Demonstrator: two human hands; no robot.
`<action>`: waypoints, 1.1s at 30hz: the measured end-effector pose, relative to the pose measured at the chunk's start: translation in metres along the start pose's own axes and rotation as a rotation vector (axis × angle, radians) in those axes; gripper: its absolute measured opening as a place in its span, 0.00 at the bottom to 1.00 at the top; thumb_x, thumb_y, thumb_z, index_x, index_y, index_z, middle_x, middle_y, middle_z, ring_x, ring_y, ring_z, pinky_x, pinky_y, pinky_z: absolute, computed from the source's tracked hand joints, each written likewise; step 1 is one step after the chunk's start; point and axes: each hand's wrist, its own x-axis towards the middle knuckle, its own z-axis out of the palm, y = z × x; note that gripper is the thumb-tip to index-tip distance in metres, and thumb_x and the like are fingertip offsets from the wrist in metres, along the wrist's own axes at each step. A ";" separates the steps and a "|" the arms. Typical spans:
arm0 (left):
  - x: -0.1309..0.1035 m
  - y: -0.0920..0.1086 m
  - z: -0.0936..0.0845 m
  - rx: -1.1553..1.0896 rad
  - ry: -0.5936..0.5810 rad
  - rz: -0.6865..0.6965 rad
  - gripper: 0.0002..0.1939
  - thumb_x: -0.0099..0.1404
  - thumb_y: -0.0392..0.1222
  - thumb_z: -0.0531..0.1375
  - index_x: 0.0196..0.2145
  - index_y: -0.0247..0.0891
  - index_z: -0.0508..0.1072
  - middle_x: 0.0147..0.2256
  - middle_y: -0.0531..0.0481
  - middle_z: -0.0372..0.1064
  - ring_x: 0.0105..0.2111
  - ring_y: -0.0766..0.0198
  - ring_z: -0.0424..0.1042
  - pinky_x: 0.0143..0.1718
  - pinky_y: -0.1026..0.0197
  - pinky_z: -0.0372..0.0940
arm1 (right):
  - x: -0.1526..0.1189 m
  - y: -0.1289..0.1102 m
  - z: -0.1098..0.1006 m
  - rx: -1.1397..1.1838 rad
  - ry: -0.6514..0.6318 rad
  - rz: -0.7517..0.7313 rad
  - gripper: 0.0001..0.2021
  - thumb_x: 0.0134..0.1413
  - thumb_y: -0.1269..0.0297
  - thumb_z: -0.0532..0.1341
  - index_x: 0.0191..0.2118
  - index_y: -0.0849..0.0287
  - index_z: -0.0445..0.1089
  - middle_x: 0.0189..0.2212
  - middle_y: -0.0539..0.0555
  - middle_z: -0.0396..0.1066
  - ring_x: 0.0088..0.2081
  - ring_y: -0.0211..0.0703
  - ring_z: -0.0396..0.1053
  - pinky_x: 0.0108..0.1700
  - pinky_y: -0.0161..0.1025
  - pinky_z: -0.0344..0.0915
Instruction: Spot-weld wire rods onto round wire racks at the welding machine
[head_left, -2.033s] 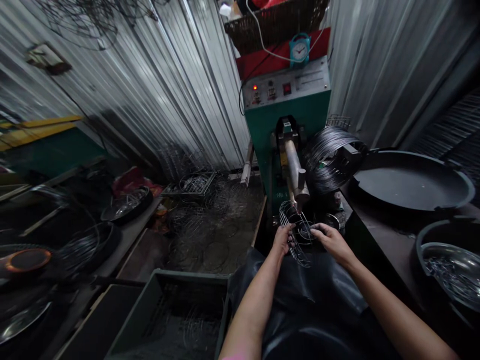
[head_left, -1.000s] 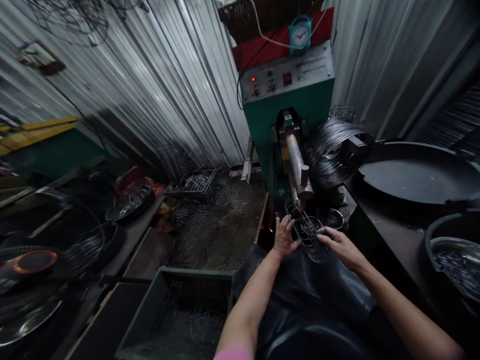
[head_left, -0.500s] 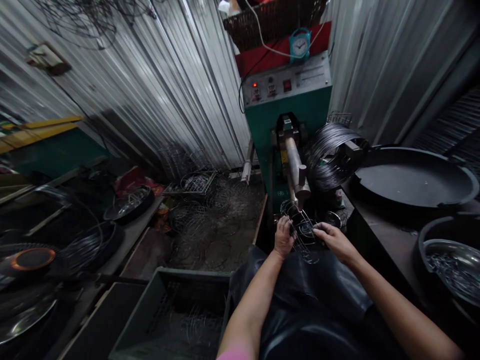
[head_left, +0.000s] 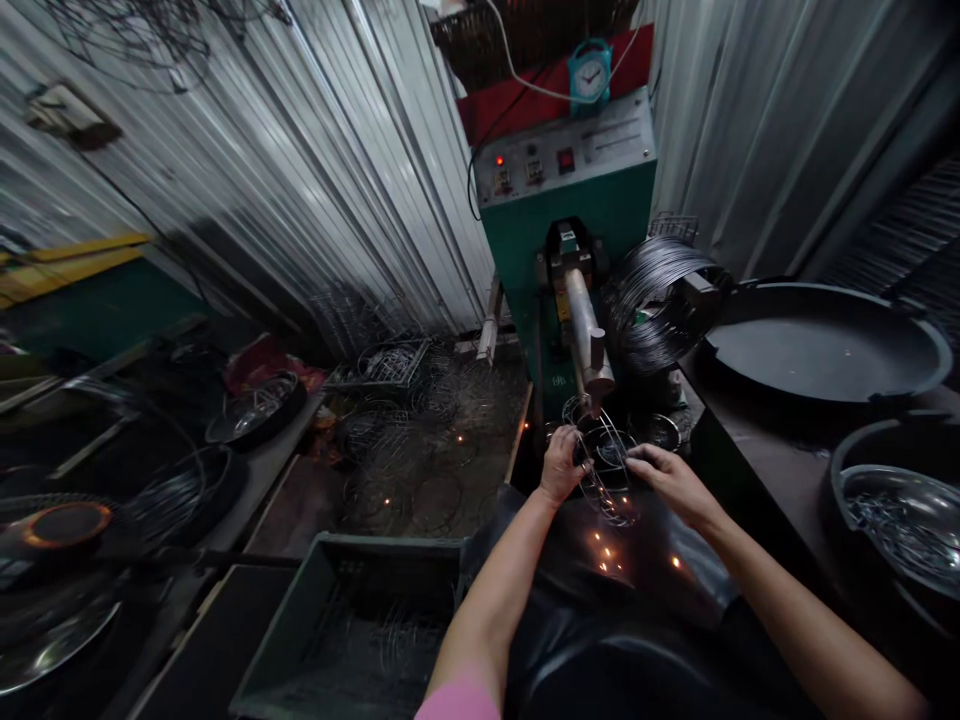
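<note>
Left hand [head_left: 561, 466] gripping curved silver wire frame [head_left: 600, 490], six o'clock of grey cylindrical metal machine arm [head_left: 583, 320]; right hand [head_left: 669, 484] pinching its three o'clock edge. Best hold steady, mind orange sparks [head_left: 604, 566].

1. On the right bench [head_left: 761, 445], a tray [head_left: 810, 360] and tub [head_left: 836, 475] are set.
2. On the left bench [head_left: 271, 455], a pan [head_left: 223, 434] is set.
3. Wires [head_left: 382, 428] are strewn on a middle surface [head_left: 476, 495], possibly a table.

New orange sparks [head_left: 604, 566] around the wire frame [head_left: 600, 492] and over the black apron [head_left: 615, 625] since a moment ago
</note>
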 end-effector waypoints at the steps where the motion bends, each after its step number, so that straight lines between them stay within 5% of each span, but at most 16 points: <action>1: 0.001 0.001 -0.001 -0.011 0.001 -0.027 0.27 0.48 0.37 0.65 0.46 0.38 0.62 0.47 0.42 0.63 0.53 0.52 0.60 0.54 0.45 0.57 | 0.005 -0.002 -0.001 -0.013 0.011 -0.001 0.15 0.44 0.51 0.60 0.30 0.59 0.68 0.28 0.51 0.71 0.31 0.42 0.67 0.35 0.38 0.63; 13: 0.012 -0.007 0.003 -0.261 0.019 -0.306 0.32 0.44 0.35 0.67 0.48 0.39 0.62 0.47 0.43 0.62 0.49 0.53 0.64 0.48 0.47 0.64 | 0.055 -0.020 0.006 -0.102 0.063 -0.042 0.14 0.41 0.52 0.60 0.27 0.59 0.69 0.24 0.52 0.70 0.29 0.42 0.66 0.31 0.37 0.62; 22: 0.016 -0.008 0.003 -0.358 0.006 -0.336 0.32 0.42 0.34 0.67 0.46 0.37 0.64 0.46 0.44 0.62 0.47 0.56 0.64 0.45 0.52 0.67 | 0.025 -0.009 -0.007 -0.102 -0.070 0.041 0.16 0.40 0.50 0.62 0.28 0.59 0.69 0.24 0.50 0.69 0.28 0.40 0.65 0.31 0.37 0.62; 28: 0.026 -0.010 0.003 -0.424 -0.035 -0.436 0.36 0.39 0.35 0.69 0.48 0.37 0.64 0.46 0.44 0.64 0.45 0.56 0.67 0.45 0.51 0.66 | 0.041 -0.020 0.000 -0.108 -0.017 0.020 0.17 0.40 0.49 0.61 0.27 0.59 0.68 0.23 0.50 0.69 0.26 0.40 0.65 0.29 0.36 0.61; 33: 0.004 -0.007 -0.003 -0.279 -0.005 -0.294 0.40 0.45 0.33 0.66 0.55 0.38 0.57 0.54 0.41 0.57 0.53 0.53 0.60 0.53 0.48 0.59 | 0.022 -0.004 -0.009 -0.113 -0.008 0.076 0.21 0.41 0.47 0.60 0.36 0.59 0.70 0.26 0.52 0.70 0.27 0.39 0.64 0.27 0.36 0.59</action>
